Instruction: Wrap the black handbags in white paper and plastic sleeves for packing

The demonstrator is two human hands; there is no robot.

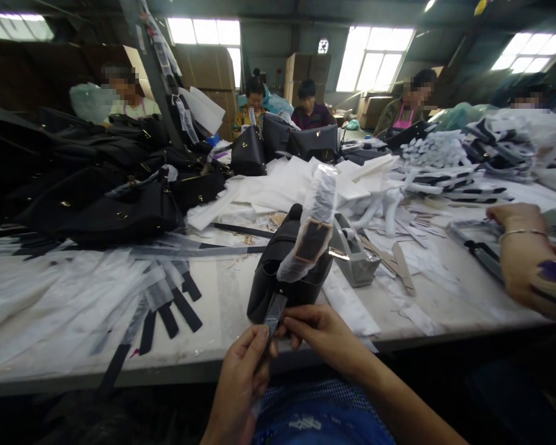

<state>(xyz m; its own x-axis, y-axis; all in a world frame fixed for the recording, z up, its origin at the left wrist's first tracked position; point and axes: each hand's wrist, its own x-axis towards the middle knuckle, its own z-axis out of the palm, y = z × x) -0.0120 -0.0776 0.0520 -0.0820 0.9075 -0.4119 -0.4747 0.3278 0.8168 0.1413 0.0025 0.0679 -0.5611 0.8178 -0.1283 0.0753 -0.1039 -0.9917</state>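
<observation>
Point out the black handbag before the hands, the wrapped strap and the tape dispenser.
Black handbag (278,245), head view: its body.
Wrapped strap (313,207), head view: its plastic wrapping.
Tape dispenser (361,266), head view: its gray base.

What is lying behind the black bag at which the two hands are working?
Behind the black bag, white sheets lie piled, and a dark strip reaches toward its left side. What lies directly behind the bag is covered and cannot be seen.
</observation>
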